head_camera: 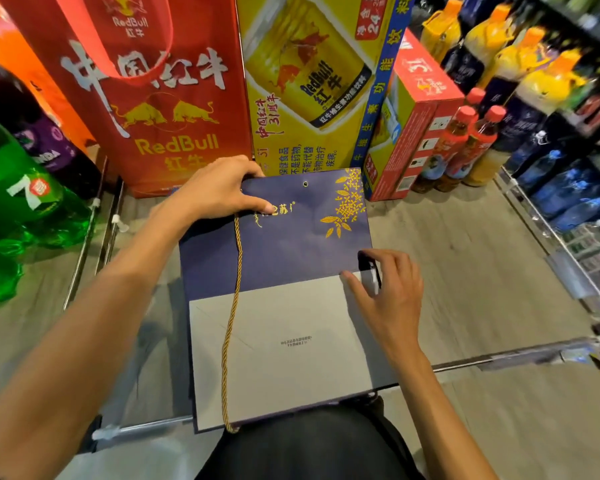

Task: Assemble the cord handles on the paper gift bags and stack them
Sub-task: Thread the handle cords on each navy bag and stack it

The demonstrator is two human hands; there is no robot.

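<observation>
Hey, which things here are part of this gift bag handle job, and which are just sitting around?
Part of the job: navy gift bag, gripped by left hand at its top edge and right hand at its right edge; gold cord lying down its front; empty eyelet.
Just around: red Red Bull bag; yellow Red Bull carton; green soda bottles; red-capped bottles.

Left hand stretched forward, fingers curled over the far edge of the flat navy paper gift bag near its left corner, thumb pressed down on its face. Left forearm bare and nearly straight. Right hand at the bag's right edge, thumb lying flat, fingers curled (too blurred to tell a grip). Right forearm bare, wrist bent slightly inward.
</observation>
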